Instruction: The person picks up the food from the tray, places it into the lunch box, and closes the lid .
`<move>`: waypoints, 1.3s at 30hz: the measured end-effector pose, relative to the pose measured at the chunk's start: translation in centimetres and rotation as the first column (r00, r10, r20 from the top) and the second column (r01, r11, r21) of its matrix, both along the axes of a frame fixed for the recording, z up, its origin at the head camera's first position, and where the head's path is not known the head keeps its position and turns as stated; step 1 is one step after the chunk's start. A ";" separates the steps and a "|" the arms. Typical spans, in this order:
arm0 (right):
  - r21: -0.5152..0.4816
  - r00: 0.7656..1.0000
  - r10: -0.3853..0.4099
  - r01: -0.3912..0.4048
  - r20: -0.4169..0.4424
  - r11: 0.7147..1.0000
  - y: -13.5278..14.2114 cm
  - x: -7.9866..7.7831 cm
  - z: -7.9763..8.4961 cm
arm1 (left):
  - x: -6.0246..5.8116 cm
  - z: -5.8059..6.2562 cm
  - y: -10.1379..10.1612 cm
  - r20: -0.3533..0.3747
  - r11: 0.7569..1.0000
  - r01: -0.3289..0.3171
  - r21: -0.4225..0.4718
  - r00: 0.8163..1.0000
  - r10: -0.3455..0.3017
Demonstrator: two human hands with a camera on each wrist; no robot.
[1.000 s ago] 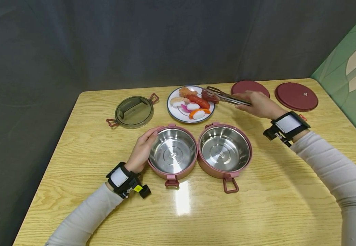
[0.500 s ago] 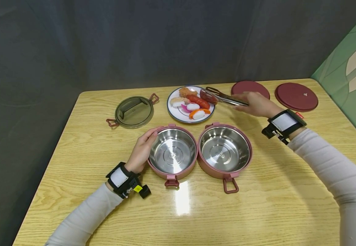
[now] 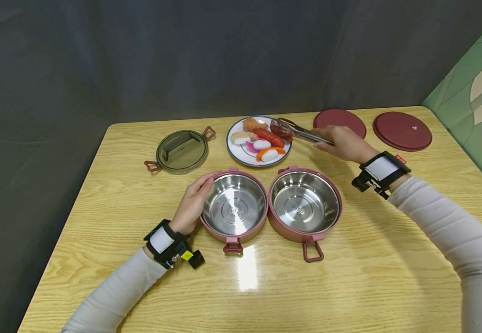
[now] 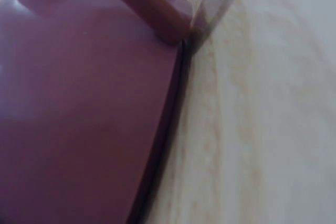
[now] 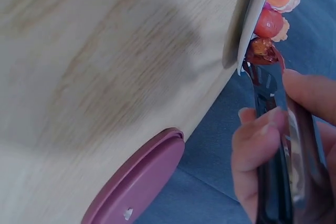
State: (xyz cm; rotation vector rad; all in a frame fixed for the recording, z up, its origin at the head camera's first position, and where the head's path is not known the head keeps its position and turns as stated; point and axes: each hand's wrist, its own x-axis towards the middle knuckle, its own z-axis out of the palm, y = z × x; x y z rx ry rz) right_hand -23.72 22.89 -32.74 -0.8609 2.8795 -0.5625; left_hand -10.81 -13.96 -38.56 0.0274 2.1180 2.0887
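My left hand (image 3: 192, 203) holds the left side of a pink steel-lined pot (image 3: 241, 239), its thumb at the rim and fingers along the outer wall. Only the wall and a handle (image 4: 149, 6) of this pot show in the left wrist view. With my right hand (image 3: 344, 144) I grip metal tongs (image 3: 307, 135). Their tips straddle a dark red-brown piece of meat (image 5: 258, 52) at the right side of a blue-rimmed white plate (image 3: 247, 163). Beside the meat lie a sausage (image 3: 271, 137), a fried chicken piece (image 3: 252, 124) and several sushi pieces (image 3: 270, 156).
A second pink pot (image 3: 284, 230) stands against the first one's right side, its front handle folded out. A translucent lid (image 3: 184, 159) with red handles lies back left. Two maroon round lids (image 3: 339, 117) lie at the back right. A dark curtain (image 3: 241, 55) hangs behind the table.
My right hand has shifted slightly left, and the tongs' arms have come closer together around the meat. My left hand and both pots have stayed put.
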 end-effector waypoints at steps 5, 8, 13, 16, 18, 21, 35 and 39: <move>-0.020 1.000 -0.012 0.013 0.005 1.000 0.1 0.0 -0.2 | 0.1 0.1 0.0 0.007 1.000 -0.021 -0.015 1.000 0.021; -0.030 1.000 -0.020 0.021 0.007 0.999 0.1 0.0 -0.2 | 0.1 0.1 0.0 0.005 1.000 -0.026 -0.010 1.000 0.026; -0.056 1.000 -0.006 0.005 -0.022 0.998 0.2 0.0 0.0 | 0.1 0.1 0.1 0.003 1.000 -0.022 -0.019 1.000 0.022; -0.070 0.999 0.004 -0.007 -0.047 0.998 0.1 0.0 0.2 | 0.1 0.1 0.1 0.002 0.999 -0.019 -0.027 1.000 0.019; -0.077 0.998 0.008 -0.013 -0.054 0.997 0.1 0.0 0.3 | 0.1 0.1 0.0 0.000 0.999 -0.016 -0.029 1.000 0.016; -0.090 0.999 0.012 -0.017 -0.050 0.996 -0.1 0.2 0.5 | 0.1 0.1 0.0 -0.003 1.000 -0.015 -0.027 1.000 0.015; -0.139 0.998 0.052 -0.055 -0.026 0.989 -2.3 2.0 1.9 | 0.1 0.1 0.0 0.008 1.000 -0.013 -0.027 1.000 0.013; -0.168 0.995 0.095 -0.098 -0.031 0.981 -3.1 2.7 2.2 | 0.1 0.1 0.0 0.007 1.000 -0.006 -0.026 1.000 0.007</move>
